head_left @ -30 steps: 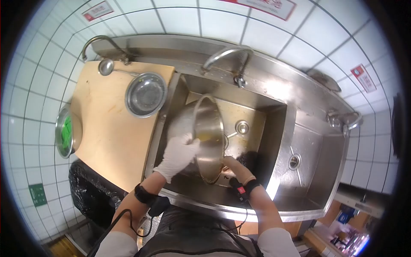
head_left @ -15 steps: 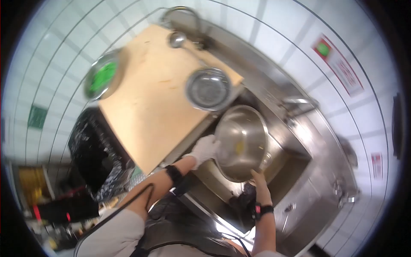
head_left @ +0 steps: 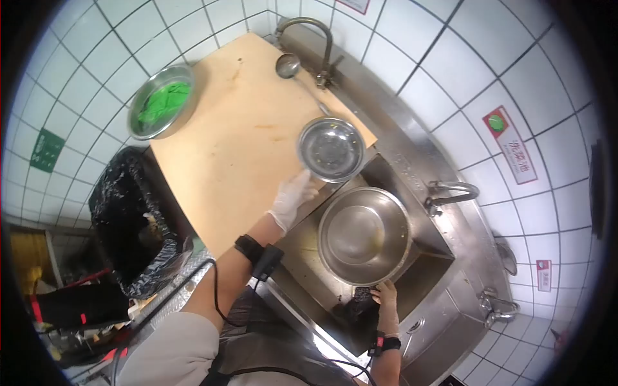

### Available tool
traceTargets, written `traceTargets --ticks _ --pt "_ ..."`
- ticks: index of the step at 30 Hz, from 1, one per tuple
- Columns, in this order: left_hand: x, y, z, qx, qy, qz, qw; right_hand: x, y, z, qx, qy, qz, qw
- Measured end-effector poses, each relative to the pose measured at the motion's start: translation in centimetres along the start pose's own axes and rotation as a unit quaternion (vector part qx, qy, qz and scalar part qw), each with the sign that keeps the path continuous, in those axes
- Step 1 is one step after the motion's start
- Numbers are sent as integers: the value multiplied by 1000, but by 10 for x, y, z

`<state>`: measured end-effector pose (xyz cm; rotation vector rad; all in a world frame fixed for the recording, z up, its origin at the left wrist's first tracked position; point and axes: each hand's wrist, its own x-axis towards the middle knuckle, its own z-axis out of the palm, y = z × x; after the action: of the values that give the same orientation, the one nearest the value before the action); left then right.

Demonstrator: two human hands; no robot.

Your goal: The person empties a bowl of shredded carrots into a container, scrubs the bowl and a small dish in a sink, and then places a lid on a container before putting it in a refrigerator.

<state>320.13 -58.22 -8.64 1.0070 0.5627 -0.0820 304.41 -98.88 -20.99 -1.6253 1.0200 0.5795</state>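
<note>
My left hand (head_left: 293, 196), in a white glove, is off the large bowl. Its fingers reach out over the board's edge, fingertips close to the rim of a smaller metal bowl (head_left: 331, 151) with yellow bits inside. My right hand (head_left: 387, 301), also gloved, has its fingers closed at the near rim of the large stainless steel bowl (head_left: 360, 235). That bowl sits in the sink (head_left: 296, 257) with a little yellowish residue inside. Beside my right hand, low in the sink, lies a dark crumpled thing (head_left: 357, 309).
A ladle (head_left: 290, 66) lies on the wooden board (head_left: 212, 161). At the board's left edge stands a metal bowl (head_left: 158, 122) of green contents. A black-lined bin (head_left: 129, 219) is at left. Taps (head_left: 454, 190) rise along the sink's back edge.
My left hand has let go of the large bowl and moved up and left toward the smaller one. The large bowl has tipped back more level and sits lower.
</note>
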Motion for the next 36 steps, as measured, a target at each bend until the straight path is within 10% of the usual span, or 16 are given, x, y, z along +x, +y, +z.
traceTargets --ticks 14,22,25,28,36 --pt "14 75 -36 -72 -71 -41 994 -81 -16 9 -14 -35 -70 997" --pt "4 162 -204 -166 -179 -76 967 -83 -19 25 10 -62 -94 994" --pt "-30 206 -228 -133 -94 -43 986 -82 -22 33 -2 -76 -85 993" --pt "-42 247 -257 -22 -13 181 983 -89 -34 40 -25 -75 -92 993" --pt "3 306 -353 172 290 264 904 -104 -53 52 -114 -51 -79 989"
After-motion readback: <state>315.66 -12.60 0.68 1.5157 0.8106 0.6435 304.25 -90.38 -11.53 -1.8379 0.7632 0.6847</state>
